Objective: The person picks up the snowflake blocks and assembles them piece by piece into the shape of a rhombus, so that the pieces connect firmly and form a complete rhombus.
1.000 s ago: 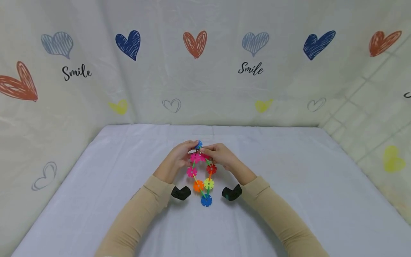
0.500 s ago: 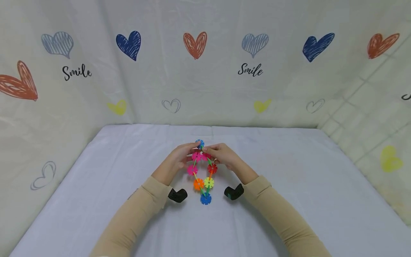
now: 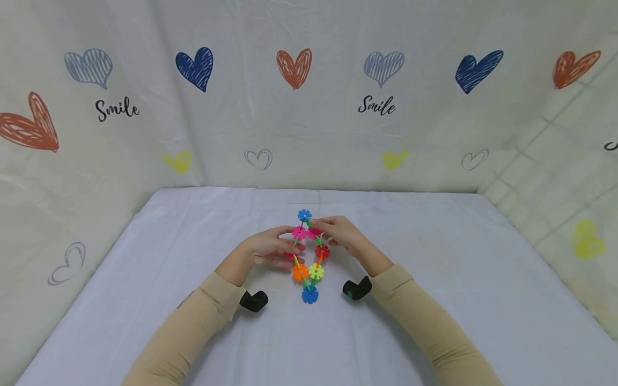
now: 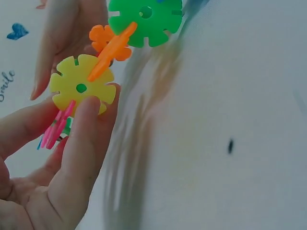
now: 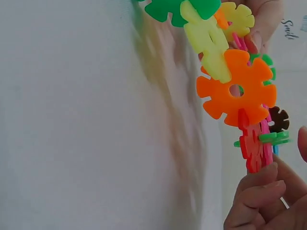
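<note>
A ring of interlocked plastic snowflake discs stands raised between the hands, with a light blue disc [image 3: 304,215] at its top and a darker blue disc [image 3: 310,294] at its bottom. My left hand [image 3: 270,247] grips the ring's left side. Up close, its thumb and a finger pinch a yellow disc [image 4: 79,86], joined to an orange disc [image 4: 112,48]. My right hand [image 3: 340,231] has its fingertips on the green piece [image 3: 310,221] just below the top disc. In the right wrist view, its curled fingers lie by a red disc [image 5: 252,148], below an orange disc [image 5: 236,88].
A white cloth [image 3: 434,300] covers the table. Behind it hangs a pale backdrop [image 3: 318,128] printed with hearts and "Smile". Black wrist devices, one left [image 3: 254,301] and one right [image 3: 357,288], sit at the beige cuffs.
My left hand has let go near the top blue disc and moved down to the ring's left side. The ring's top has shifted slightly right along with my right hand.
</note>
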`<state>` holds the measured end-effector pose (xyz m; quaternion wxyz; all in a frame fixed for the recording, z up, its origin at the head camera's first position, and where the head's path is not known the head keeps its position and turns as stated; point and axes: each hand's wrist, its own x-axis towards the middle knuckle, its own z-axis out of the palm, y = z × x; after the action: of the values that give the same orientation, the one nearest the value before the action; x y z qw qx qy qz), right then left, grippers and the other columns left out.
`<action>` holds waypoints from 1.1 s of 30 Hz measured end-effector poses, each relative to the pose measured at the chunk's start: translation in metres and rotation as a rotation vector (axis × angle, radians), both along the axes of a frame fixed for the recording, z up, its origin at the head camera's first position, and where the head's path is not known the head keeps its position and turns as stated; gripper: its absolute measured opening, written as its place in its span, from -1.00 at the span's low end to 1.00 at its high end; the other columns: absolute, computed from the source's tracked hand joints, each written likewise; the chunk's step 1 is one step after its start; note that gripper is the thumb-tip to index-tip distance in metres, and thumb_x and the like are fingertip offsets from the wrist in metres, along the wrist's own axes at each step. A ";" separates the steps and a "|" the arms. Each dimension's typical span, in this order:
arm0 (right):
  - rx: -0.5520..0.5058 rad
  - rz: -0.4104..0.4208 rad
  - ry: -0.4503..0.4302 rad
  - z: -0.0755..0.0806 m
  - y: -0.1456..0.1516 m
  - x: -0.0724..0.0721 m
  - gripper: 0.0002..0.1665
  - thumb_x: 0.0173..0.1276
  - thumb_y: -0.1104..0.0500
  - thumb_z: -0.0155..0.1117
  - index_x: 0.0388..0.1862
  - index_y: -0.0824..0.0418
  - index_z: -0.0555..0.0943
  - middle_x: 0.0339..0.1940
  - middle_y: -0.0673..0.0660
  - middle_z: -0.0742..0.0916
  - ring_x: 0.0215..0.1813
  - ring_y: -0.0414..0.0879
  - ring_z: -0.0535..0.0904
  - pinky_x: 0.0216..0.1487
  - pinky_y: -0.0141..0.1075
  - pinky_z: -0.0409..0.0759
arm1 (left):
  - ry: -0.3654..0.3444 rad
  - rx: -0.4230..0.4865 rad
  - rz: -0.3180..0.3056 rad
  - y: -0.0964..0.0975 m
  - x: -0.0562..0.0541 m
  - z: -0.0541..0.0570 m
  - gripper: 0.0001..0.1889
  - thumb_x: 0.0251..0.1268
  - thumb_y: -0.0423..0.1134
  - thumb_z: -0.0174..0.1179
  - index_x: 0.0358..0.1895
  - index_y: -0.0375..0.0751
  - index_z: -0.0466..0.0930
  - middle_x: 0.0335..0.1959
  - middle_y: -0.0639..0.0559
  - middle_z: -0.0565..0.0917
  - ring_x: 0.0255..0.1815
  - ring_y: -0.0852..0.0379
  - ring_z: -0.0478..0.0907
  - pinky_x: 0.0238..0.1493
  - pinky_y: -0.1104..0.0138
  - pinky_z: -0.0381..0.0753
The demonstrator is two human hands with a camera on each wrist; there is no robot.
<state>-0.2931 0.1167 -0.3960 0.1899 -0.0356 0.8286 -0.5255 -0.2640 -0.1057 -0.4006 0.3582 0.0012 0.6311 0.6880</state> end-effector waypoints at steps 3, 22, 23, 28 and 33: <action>0.015 0.042 -0.007 -0.001 0.005 0.001 -0.42 0.55 -0.09 0.23 0.39 0.20 0.57 0.10 0.13 0.69 -0.05 -0.02 0.55 -0.18 -0.35 0.52 | -0.009 0.012 0.016 0.000 0.000 -0.001 -0.29 0.52 -0.44 0.10 0.62 -0.11 0.03 0.33 -0.25 0.55 0.07 -0.10 0.69 0.02 0.10 0.70; -0.242 0.003 -0.119 -0.007 0.036 0.005 -0.44 0.59 0.26 0.14 0.51 0.31 0.40 0.03 0.23 0.67 -0.21 -0.09 0.66 -0.10 -0.34 0.71 | -0.017 0.067 0.234 0.009 -0.018 -0.002 -0.44 0.56 -0.42 0.08 0.54 -0.22 0.21 0.33 -0.21 0.56 -0.03 -0.06 0.74 -0.07 0.32 0.71; -0.256 0.001 -0.128 -0.008 0.036 0.004 -0.43 0.59 0.27 0.14 0.52 0.30 0.38 0.04 0.25 0.66 -0.21 -0.09 0.67 -0.10 -0.34 0.71 | -0.021 0.076 0.251 0.010 -0.020 -0.002 -0.47 0.57 -0.42 0.07 0.52 -0.23 0.24 0.33 -0.22 0.55 -0.01 -0.07 0.72 -0.06 0.33 0.71; -0.305 -0.038 -0.135 -0.007 0.038 0.003 -0.40 0.57 0.30 0.14 0.55 0.25 0.36 0.06 0.25 0.63 -0.21 -0.10 0.68 -0.10 -0.37 0.70 | -0.047 0.137 0.353 0.015 -0.027 -0.007 -0.58 0.60 -0.39 0.04 0.41 -0.38 0.31 0.17 -0.23 0.56 0.00 -0.11 0.71 0.01 0.28 0.67; -0.307 -0.096 -0.136 -0.004 0.040 0.000 -0.45 0.58 0.28 0.15 0.50 0.25 0.43 0.06 0.23 0.65 -0.23 -0.10 0.71 -0.10 -0.38 0.69 | -0.038 0.129 0.365 0.019 -0.030 -0.011 -0.62 0.58 -0.41 0.05 0.36 -0.44 0.39 -0.01 -0.16 0.60 -0.19 0.07 0.69 0.01 0.33 0.64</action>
<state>-0.2933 0.1565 -0.4000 0.2127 0.0111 0.7245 -0.6556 -0.2943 -0.0869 -0.4111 0.2385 -0.1032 0.5684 0.7806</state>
